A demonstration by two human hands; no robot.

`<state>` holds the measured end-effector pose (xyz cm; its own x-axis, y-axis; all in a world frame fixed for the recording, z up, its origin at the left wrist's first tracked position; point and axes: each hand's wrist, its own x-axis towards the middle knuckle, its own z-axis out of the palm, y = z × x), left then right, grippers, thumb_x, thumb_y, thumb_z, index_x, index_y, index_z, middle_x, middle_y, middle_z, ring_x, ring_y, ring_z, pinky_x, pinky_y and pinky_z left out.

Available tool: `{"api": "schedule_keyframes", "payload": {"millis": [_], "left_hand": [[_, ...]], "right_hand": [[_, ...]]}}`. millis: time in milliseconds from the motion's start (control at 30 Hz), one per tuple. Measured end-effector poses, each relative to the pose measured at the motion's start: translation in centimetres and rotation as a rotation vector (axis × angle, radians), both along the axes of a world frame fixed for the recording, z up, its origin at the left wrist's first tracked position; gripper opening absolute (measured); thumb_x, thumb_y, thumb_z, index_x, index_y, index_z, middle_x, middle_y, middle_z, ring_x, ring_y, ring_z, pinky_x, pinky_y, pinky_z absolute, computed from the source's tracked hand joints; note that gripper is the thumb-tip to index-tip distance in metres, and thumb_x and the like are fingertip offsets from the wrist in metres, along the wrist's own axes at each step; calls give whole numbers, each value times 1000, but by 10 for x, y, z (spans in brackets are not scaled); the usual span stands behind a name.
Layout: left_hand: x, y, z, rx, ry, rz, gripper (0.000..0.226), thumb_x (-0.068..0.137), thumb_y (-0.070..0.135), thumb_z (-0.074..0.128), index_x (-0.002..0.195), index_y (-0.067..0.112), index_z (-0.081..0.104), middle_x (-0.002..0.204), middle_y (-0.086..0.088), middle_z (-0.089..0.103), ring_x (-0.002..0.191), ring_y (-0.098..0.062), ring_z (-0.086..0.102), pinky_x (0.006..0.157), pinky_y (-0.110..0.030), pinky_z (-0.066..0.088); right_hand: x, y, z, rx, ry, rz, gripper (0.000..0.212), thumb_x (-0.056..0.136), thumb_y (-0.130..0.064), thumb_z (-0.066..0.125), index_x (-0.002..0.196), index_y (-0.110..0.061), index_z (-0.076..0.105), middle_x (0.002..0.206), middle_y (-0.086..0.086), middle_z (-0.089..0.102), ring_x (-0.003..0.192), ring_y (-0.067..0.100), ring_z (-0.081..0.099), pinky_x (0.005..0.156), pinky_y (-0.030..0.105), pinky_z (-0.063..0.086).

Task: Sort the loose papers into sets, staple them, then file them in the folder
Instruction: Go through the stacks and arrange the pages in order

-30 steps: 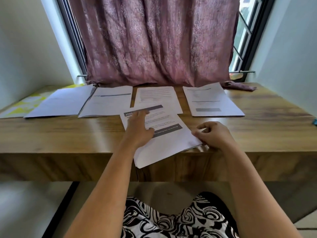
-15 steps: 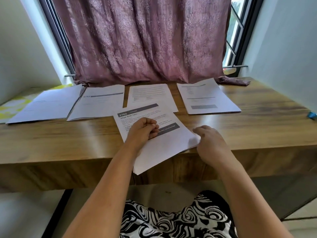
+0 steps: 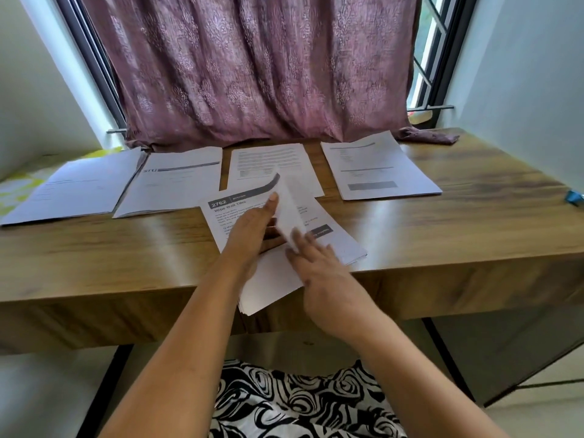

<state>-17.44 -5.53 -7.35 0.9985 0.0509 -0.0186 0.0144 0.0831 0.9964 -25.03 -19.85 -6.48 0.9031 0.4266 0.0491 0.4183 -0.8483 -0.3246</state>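
A stack of loose printed papers (image 3: 335, 245) lies at the wooden table's (image 3: 458, 222) front edge and hangs partly over it. Its top page shows "2762 Wipe Wall Tiles". One sheet (image 3: 289, 210) is lifted off the stack, curled and blurred. My right hand (image 3: 319, 270) pinches this sheet at its lower corner. My left hand (image 3: 252, 229) has straight fingers against the sheet's left side. Behind, sorted piles lie in a row: far left pile (image 3: 76, 188), second pile (image 3: 177, 181), third pile (image 3: 268, 159) and right pile (image 3: 376, 165).
A yellow-green patterned sheet or folder (image 3: 19, 184) lies under the far left pile. A small blue object (image 3: 573, 197) sits at the table's right edge. A mauve curtain (image 3: 259, 67) hangs behind the piles, its end (image 3: 426, 135) resting on the table.
My right hand moved from the stack's right corner toward the middle, raising one sheet. My left hand uncurled from resting on the stack and now touches the raised sheet.
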Motion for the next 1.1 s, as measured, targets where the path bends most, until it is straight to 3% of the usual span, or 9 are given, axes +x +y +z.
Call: {"api": "schedule_keyframes", "payload": {"millis": [133,200,267,367,500,633,800,900,1100], "left_hand": [[3,6,-3,62,4,22,21,92,17,64,113,17,65,107,-4,73,104,-26,68,89,-43,56],[4,7,-7,70,22,51,25,91,4,62,113,14,65,108,-5,73,103,-27,67,90,-46,56],[3,8,-8,41,21,49,30,89,4,66,118,14,63,111,-4,71,103,-24,67,87,-43,57],[3,7,-6,-1,28,85,41,86,7,71,123,17,56,111,1,67,100,-20,66,74,-30,60],[5,6,-8,28,34,94,49,85,10,72,128,18,49,114,2,63,99,-19,65,65,-25,58],[7,6,-11,64,20,96,51,85,11,73,129,19,47,118,0,62,100,-20,65,64,-25,58],[10,9,-14,17,36,103,74,84,7,73,140,29,30,118,-5,63,100,-23,66,69,-34,60],[11,11,-16,61,1,109,90,84,6,73,143,44,16,114,0,62,99,-20,65,67,-31,61],[12,9,-19,145,-18,77,48,85,9,72,120,37,53,125,-3,55,107,-25,59,79,-41,60]], "right_hand": [[-10,9,-15,268,-73,115,56,95,-4,44,148,-18,35,158,1,26,146,16,20,121,36,18],[-10,0,-13,520,-65,28,43,93,-2,49,130,-22,53,131,-6,56,124,7,49,107,32,44],[-3,-17,-6,649,-40,-120,37,92,1,50,115,-28,56,114,-11,61,107,0,57,94,24,52],[16,-50,2,528,-13,-360,37,95,1,47,117,-24,61,127,-4,59,102,4,53,79,13,46],[26,-74,1,370,-67,-527,32,96,-5,50,123,-15,62,124,3,60,104,15,53,84,21,42],[25,-71,-2,332,-90,-527,29,96,-12,52,123,-12,64,118,2,60,100,15,53,85,21,43],[15,-59,2,110,-12,-430,49,96,0,41,141,-19,47,148,-2,37,136,21,27,110,36,34],[12,-57,6,10,23,-388,53,95,1,41,142,-21,45,153,-1,30,141,22,20,113,37,31],[18,-56,4,202,116,-359,56,94,3,41,136,-32,52,150,-6,33,140,18,22,116,41,26]]}}
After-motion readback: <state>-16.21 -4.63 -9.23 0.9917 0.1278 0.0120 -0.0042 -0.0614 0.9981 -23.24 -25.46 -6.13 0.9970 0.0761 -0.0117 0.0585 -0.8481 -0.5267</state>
